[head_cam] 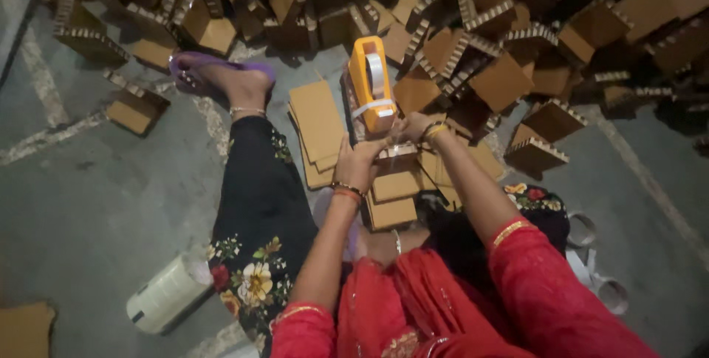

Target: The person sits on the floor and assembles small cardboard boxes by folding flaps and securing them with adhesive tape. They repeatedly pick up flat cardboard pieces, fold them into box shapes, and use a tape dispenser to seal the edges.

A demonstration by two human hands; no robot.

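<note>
Seated on grey floor (pixel 96 203). Left hand (pixel 360 160) closed around small cardboard piece (pixel 391 157), held just below orange tape dispenser (pixel 371 84). Right hand (pixel 415 127) pinched on clear tape strip (pixel 396 136) pulled from dispenser, touching same piece. Flat cardboard stack (pixel 317 118) beside left leg. Heap of folded cardboard boxes (pixel 509 48) beyond. Tape roll pack (pixel 168 295) near left knee.

Orange tape dispenser (pixel 371 84), brown cardboard pieces (pixel 316 118), red sleeves (pixel 543 284), black flowered trousers (pixel 260 217), purple sandal (pixel 193 66), grey floor (pixel 88 195).
</note>
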